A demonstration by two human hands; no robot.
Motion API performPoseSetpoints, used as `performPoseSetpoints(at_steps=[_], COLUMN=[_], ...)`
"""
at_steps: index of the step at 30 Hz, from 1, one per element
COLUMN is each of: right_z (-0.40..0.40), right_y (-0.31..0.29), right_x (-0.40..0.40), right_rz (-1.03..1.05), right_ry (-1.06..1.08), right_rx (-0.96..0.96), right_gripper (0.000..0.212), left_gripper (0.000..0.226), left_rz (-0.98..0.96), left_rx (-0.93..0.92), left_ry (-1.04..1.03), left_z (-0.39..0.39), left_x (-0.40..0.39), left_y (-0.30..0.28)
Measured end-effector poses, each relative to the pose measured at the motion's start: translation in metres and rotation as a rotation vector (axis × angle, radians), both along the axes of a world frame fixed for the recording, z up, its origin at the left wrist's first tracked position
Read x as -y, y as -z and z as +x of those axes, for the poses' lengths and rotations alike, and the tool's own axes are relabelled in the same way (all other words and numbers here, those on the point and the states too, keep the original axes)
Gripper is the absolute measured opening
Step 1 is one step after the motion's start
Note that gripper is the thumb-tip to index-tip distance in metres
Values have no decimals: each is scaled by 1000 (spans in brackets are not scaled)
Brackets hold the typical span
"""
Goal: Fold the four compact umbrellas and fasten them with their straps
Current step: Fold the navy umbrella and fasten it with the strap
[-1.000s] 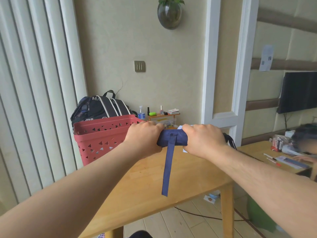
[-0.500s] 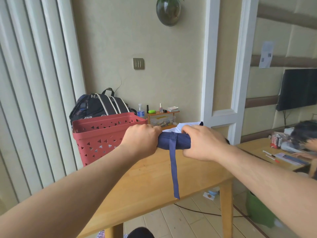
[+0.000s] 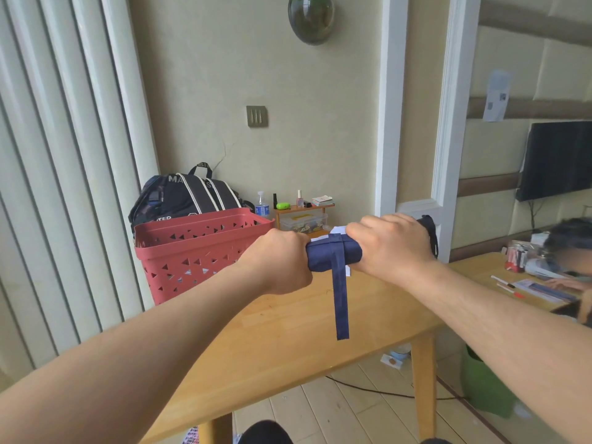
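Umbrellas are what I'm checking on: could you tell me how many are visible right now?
1. The navy umbrella is held above the table, left hand and right hand gripping its ends, strap hanging loose. Others may be hidden in the red basket.

Lived-in home room, likely living or study area. Wooden table (image 3: pixel 288 341) on pale plank floor. Red plastic laundry-style basket (image 3: pixel 192 251) on table, backpack (image 3: pixel 189 195) behind it. Small wooden shelf (image 3: pixel 304 208) holding spray bottle, nail polish, clutter. Wall-mounted TV (image 3: pixel 557 158), glass wall planter (image 3: pixel 311 19), vertical blinds (image 3: pixel 48 171). Second person seated at adjoining desk (image 3: pixel 480 267).
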State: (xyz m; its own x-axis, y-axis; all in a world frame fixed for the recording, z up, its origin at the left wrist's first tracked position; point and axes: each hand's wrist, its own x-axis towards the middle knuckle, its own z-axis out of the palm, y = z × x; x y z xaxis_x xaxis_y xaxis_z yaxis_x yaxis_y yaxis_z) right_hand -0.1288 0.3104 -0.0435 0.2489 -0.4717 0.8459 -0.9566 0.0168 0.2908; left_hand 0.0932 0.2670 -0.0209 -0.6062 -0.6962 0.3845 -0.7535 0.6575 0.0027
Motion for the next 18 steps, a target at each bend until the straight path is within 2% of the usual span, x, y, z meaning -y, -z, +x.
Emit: performPoseSetpoints(at_steps=[3, 6, 9, 11, 15, 17, 18], right_z=[-6, -6, -3, -1, 0, 3, 4], right_y=[-1, -1, 1, 2, 0, -4, -6], right_x=[0, 1, 1, 0, -1, -2, -3], right_rz=[-48, -1, 93, 103, 97, 115, 127], right_ry=[-7, 35, 48, 37, 62, 87, 107], right_rx=[-28, -17, 18, 41, 71, 54, 43], right_gripper=[28, 31, 41, 43, 47, 47, 46], left_gripper=[15, 18, 17, 20, 58, 80, 82], left_rz=[141, 290, 218, 116, -3, 144, 267], left_rx=[-7, -61, -62, -142, -548, -902, -1100], left_ry=[4, 6, 8, 28, 83, 67, 58], left_z=[-1, 1, 4, 8, 14, 11, 9], left_x=[-5, -6, -4, -1, 1, -6, -9], left_y=[-8, -9, -5, 1, 19, 33, 42])
